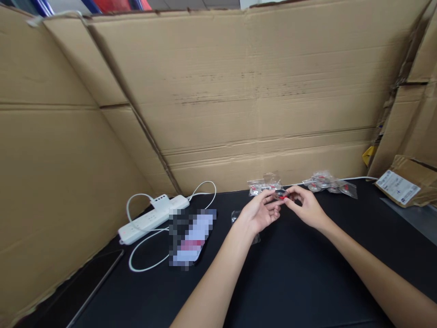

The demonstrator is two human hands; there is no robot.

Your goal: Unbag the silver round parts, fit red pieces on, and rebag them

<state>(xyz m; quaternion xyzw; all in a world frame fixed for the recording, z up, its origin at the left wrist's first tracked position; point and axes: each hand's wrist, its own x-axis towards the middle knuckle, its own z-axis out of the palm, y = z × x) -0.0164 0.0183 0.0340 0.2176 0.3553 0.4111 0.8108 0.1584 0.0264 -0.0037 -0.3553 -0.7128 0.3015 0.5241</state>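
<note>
Over the black table, a small round dark-and-silver object with a red part (282, 195) is held between my two hands. My left hand (261, 213) has its thumb and index finger at the object's left side, with the other fingers loosely curled below. At the right edge, my right hand (305, 207) pinches it between thumb and fingertips. The fingers partly cover the object, so its exact kind does not show. Just behind my left hand are clear plastic bags with silver and red pieces (254, 187). Another clear bag (235, 216) lies partly hidden by my left wrist.
More bagged silver and red pieces (324, 183) lie at the back right. A white power strip (153, 220) with cables and a blurred-out phone-like item (196, 239) are on the left. A labelled cardboard box (404, 182) stands at right. Cardboard walls (256, 100) enclose the table.
</note>
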